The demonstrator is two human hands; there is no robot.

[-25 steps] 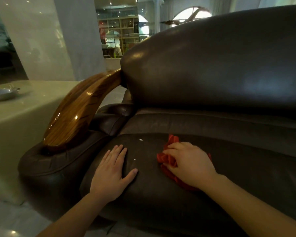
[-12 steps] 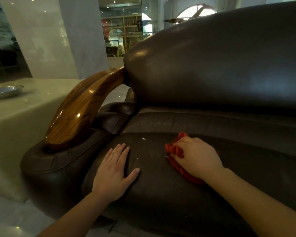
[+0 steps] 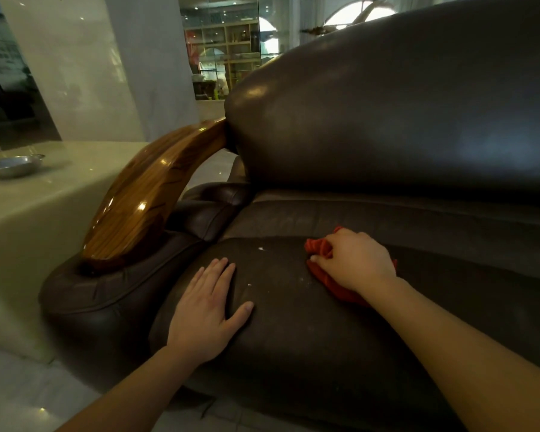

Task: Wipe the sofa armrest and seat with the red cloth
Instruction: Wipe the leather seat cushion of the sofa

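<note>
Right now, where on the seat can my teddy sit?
The seat cushion is bare right of the right hand and red cloth, below the backrest. A speckled patch lies between the hands. The left hand crowds the armrest side.

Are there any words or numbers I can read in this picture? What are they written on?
There are none that can be read.
Glass panel at far left: faint pale marks that might be writing, too blurred to read.
Shelves at the back: things on them too small to show any labels.
Sofa, red cloth, metal bowl: no words or numbers visible.
</note>
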